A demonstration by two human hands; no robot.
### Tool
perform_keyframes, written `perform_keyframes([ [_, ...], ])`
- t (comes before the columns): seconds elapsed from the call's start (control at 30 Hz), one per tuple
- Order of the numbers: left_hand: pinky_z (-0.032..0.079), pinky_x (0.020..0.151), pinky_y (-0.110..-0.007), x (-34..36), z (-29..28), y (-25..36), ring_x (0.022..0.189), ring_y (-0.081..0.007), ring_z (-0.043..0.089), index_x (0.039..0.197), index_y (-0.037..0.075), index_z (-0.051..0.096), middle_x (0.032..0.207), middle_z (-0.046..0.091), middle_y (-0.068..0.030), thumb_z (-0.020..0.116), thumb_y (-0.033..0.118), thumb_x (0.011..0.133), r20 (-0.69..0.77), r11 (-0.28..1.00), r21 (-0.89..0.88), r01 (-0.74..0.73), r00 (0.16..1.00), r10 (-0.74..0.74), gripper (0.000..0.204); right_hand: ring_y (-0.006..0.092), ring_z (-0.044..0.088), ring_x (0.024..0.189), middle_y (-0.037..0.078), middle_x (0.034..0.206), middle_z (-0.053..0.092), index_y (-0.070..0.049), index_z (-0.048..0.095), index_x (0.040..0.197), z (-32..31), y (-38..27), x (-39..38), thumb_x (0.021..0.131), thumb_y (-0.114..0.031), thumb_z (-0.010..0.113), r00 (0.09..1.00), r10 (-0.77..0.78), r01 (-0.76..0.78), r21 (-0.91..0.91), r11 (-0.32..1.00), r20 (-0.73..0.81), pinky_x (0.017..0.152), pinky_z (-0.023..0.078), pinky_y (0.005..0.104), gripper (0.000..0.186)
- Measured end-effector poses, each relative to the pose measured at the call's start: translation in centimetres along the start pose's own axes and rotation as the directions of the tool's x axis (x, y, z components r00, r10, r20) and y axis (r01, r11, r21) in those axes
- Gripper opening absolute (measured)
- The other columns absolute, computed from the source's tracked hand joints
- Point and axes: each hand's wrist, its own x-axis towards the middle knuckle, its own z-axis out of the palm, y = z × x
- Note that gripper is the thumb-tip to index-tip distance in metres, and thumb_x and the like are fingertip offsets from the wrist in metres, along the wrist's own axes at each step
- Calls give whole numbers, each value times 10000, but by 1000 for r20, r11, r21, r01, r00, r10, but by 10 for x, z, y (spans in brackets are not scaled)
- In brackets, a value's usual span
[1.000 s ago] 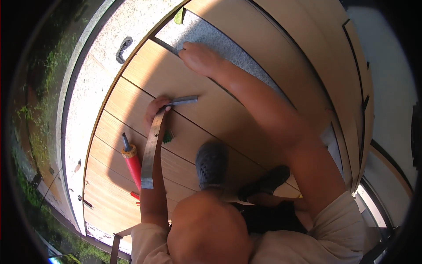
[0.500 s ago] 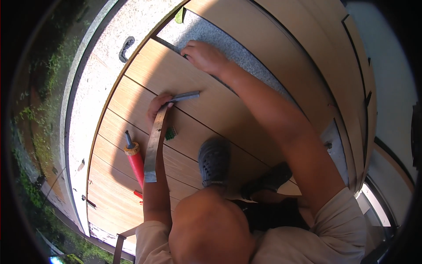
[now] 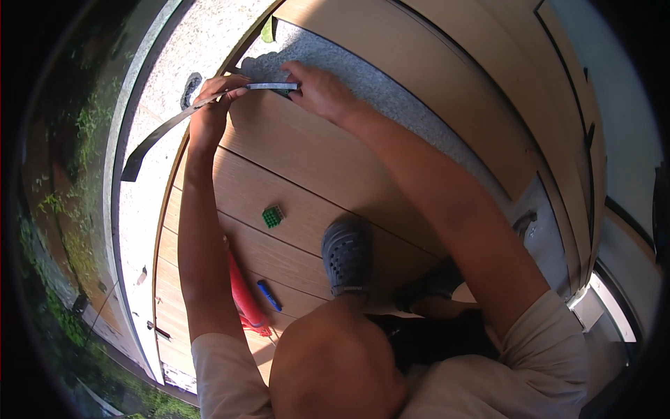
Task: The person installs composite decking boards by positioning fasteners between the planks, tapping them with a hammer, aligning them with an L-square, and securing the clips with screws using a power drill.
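My left hand (image 3: 220, 94) is closed around a metal carpenter's square (image 3: 272, 86) near its corner. Its short leg lies along the far edge of a wooden deck board (image 3: 293, 140), while the long leg slants down to the left over the pale border. My right hand (image 3: 317, 91) is at the short leg's end, by the same board edge. Its fingers are bent together, and what they hold, if anything, is hidden. Beyond both hands runs a strip of grey speckled stone (image 3: 342, 63).
A small green gridded block (image 3: 272, 216) sits on the boards left of my dark clog (image 3: 347, 255). Beside my left forearm lie a red tube-shaped tool (image 3: 243, 290) and a blue pen-like object (image 3: 269, 296). Loose boards (image 3: 447, 105) are at the right.
My left hand has carried the square up and left to the board's far edge, bringing its short leg to my right hand. The blue object now shows. My right hand has barely moved.
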Motion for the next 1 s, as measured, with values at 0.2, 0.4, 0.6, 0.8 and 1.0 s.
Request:
perform_keyframes([
  [0.2,513,950,-342,13,-17,6,1021,-214,675,1126,26,738,1084,737,-94,685,195,954,184,990,-91,111,978,-93,246,355,686,945,137,1001,706,-70,514,1273,2,-1,-1,854,-61,695,999,42,-42,13,999,3,823,553,454,457],
  [0.4,480,996,-332,25,-32,6,1056,-188,651,1116,10,725,1060,730,-78,688,181,955,225,974,-155,166,966,-129,238,356,680,944,139,999,700,-52,560,1247,6,3,-3,869,-72,689,1000,10,-9,52,999,-7,818,553,452,400],
  [0.6,479,987,-328,48,-25,4,1046,-182,659,1090,30,716,1021,728,-66,689,199,956,288,984,77,164,941,-179,217,320,693,927,146,1013,700,-35,565,1279,5,-7,-10,875,-26,682,997,40,-42,-37,998,-67,806,564,410,420],
  [0.8,479,969,-318,48,-7,2,1011,-156,634,1038,3,695,1012,701,-27,664,135,977,268,993,4,119,957,-116,148,353,673,959,162,991,688,-34,644,1143,-12,-19,-20,865,-63,649,975,115,-82,174,981,-190,832,549,461,279],
  [1.0,518,925,-311,57,32,26,992,-158,678,1139,24,680,1014,726,-90,692,89,939,201,984,-84,158,970,-139,211,355,638,936,145,932,669,-46,696,1043,-44,-24,-25,869,-132,674,995,0,-24,-256,966,-95,790,535,484,195],
])
